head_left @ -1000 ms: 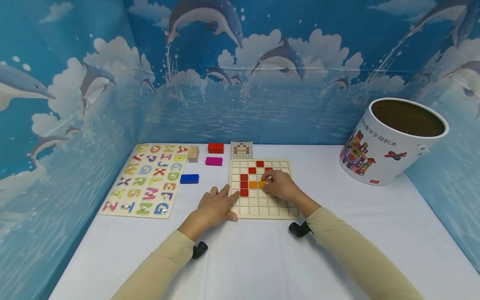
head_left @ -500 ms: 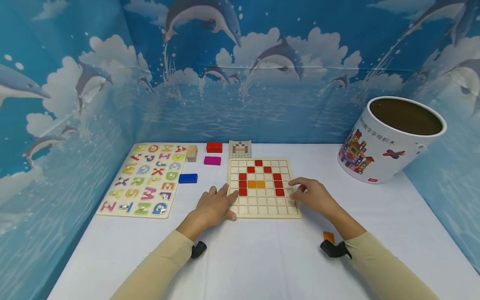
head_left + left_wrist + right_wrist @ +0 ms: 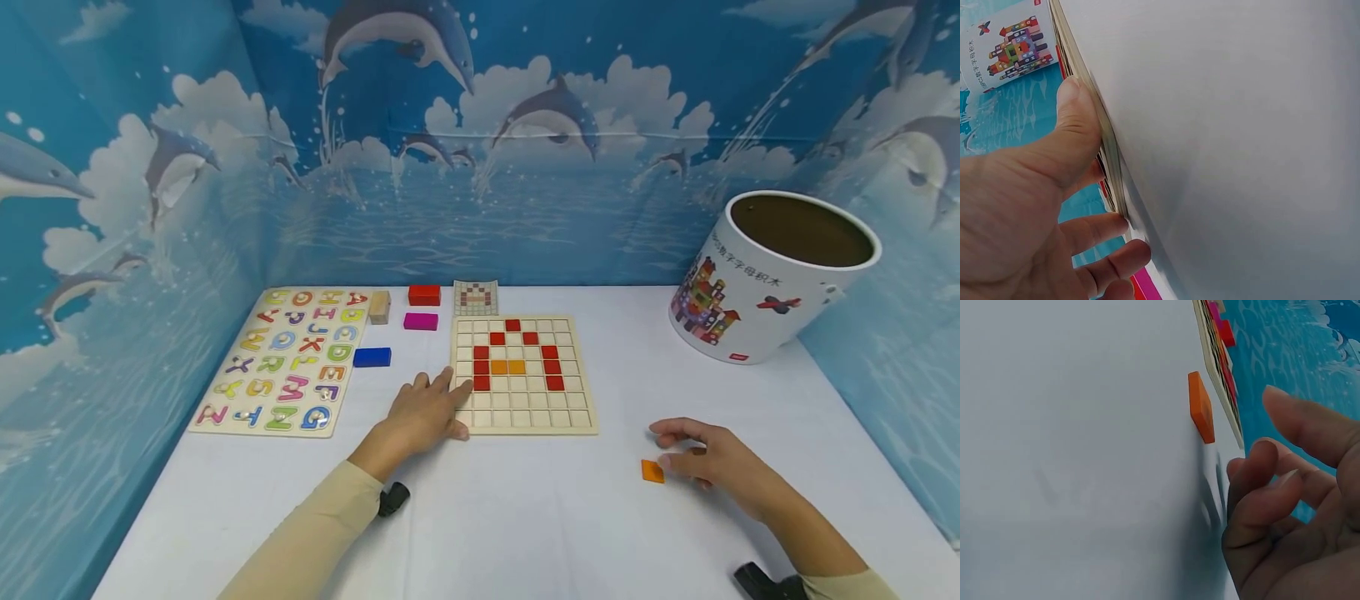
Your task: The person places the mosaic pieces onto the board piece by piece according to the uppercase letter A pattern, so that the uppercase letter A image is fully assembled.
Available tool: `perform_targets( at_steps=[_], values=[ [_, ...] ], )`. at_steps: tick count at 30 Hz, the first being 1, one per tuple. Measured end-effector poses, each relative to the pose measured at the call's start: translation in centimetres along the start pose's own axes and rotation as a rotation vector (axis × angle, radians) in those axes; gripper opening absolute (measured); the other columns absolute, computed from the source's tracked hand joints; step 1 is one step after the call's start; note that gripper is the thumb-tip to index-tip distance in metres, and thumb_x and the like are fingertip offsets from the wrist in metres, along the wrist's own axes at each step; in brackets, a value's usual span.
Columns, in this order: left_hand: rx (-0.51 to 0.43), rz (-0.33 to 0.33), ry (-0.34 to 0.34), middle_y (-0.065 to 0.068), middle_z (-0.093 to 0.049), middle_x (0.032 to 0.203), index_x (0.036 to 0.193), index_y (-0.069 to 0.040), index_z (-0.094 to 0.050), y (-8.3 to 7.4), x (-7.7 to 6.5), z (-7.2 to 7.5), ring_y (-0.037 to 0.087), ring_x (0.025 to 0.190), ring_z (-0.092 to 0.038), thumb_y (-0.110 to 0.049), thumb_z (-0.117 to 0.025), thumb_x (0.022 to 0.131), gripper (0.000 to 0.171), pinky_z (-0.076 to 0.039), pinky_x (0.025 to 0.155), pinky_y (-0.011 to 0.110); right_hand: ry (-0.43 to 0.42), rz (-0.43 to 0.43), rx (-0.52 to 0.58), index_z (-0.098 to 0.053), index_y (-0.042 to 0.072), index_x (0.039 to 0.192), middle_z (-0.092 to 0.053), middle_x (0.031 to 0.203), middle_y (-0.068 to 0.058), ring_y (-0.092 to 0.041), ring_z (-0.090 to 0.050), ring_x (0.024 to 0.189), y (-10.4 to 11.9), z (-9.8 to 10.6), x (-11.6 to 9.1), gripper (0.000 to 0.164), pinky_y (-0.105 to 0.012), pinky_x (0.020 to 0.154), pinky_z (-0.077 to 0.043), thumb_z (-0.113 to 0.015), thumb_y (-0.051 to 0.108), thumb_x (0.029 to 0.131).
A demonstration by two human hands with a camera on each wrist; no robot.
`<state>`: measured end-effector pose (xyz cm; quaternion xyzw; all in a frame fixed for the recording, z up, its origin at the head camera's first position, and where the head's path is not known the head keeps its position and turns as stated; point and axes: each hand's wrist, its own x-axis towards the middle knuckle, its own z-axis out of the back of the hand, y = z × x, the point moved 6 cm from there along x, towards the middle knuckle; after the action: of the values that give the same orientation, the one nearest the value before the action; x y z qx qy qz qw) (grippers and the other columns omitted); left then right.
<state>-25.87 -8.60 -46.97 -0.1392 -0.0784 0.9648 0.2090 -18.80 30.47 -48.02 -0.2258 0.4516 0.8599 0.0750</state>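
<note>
A wooden grid board (image 3: 532,422) lies on the white table with red square tiles (image 3: 551,367) and two orange tiles (image 3: 507,367) in its cells. My left hand (image 3: 421,417) rests against the board's left edge, fingertips touching the rim. In the left wrist view, the thumb (image 3: 1079,119) lies along that edge. To the right of the board, my right hand (image 3: 720,462) hovers beside a loose orange square tile (image 3: 652,472). Its thumb and index finger stand apart with nothing between them. The right wrist view shows the orange tile (image 3: 1200,407) clear of the fingers.
An alphabet puzzle board (image 3: 288,362) lies at the left, beside a blue block (image 3: 372,357). Behind are a magenta block (image 3: 421,322), a red block (image 3: 424,295), a wooden block (image 3: 379,307) and a small pattern card (image 3: 476,298). A white bucket (image 3: 738,304) stands at the back right.
My right hand has left the orange tile on the board and moved right and nearer, to the loose orange tile. My left hand has stayed at the board's left edge.
</note>
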Motion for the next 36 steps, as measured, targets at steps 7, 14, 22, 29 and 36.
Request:
perform_targets(
  at_steps=[7,14,22,29,36],
  values=[
    [0.002,-0.007,-0.005,0.015,-0.033,0.164,0.157,-0.026,-0.043,0.0,0.0,0.0,0.033,0.123,-0.043,-0.045,-0.078,0.085,0.083,-0.042,0.093,0.046,0.026,0.060,-0.072,-0.057,0.009,0.142,-0.056,0.121,-0.011,-0.022,-0.048,0.087,-0.7,-0.7,-1.2,0.065,-0.031,0.061,-0.044,-0.082,0.033,0.086],
    [0.003,-0.012,-0.006,0.015,-0.033,0.164,0.157,-0.026,-0.042,0.0,-0.1,0.1,0.033,0.122,-0.044,-0.047,-0.076,0.085,0.083,-0.042,0.093,0.046,-0.038,0.136,-0.254,-0.066,0.010,0.130,-0.059,0.107,-0.005,-0.022,-0.050,0.093,0.4,-1.4,-1.1,0.052,-0.027,0.069,-0.046,-0.083,0.028,0.085],
    [0.011,-0.010,-0.003,0.015,-0.033,0.164,0.157,-0.026,-0.042,0.0,0.0,0.1,0.031,0.118,-0.045,-0.048,-0.075,0.086,0.082,-0.042,0.090,0.044,-0.055,0.186,-0.354,-0.071,0.012,0.113,-0.064,0.106,-0.002,-0.021,-0.053,0.093,1.3,-1.8,-1.1,0.030,-0.027,0.073,-0.048,-0.081,0.020,0.087],
    [0.015,-0.012,-0.003,0.015,-0.033,0.164,0.157,-0.026,-0.042,-0.1,-0.2,0.2,0.031,0.118,-0.045,-0.048,-0.075,0.086,0.082,-0.042,0.090,0.044,-0.016,0.201,-0.328,-0.065,0.014,0.104,-0.059,0.091,0.000,-0.019,-0.051,0.084,1.4,-2.0,-1.1,0.022,-0.027,0.066,-0.044,-0.079,0.017,0.088],
    [0.009,-0.009,-0.001,0.015,-0.033,0.164,0.158,-0.026,-0.042,-0.1,-0.2,0.1,0.032,0.120,-0.044,-0.047,-0.075,0.086,0.082,-0.041,0.091,0.044,0.098,0.297,-0.175,-0.061,0.012,0.130,-0.053,0.095,-0.008,-0.019,-0.053,0.076,1.3,-1.1,-0.3,0.034,-0.027,0.061,-0.047,-0.068,0.022,0.098]
  ],
)
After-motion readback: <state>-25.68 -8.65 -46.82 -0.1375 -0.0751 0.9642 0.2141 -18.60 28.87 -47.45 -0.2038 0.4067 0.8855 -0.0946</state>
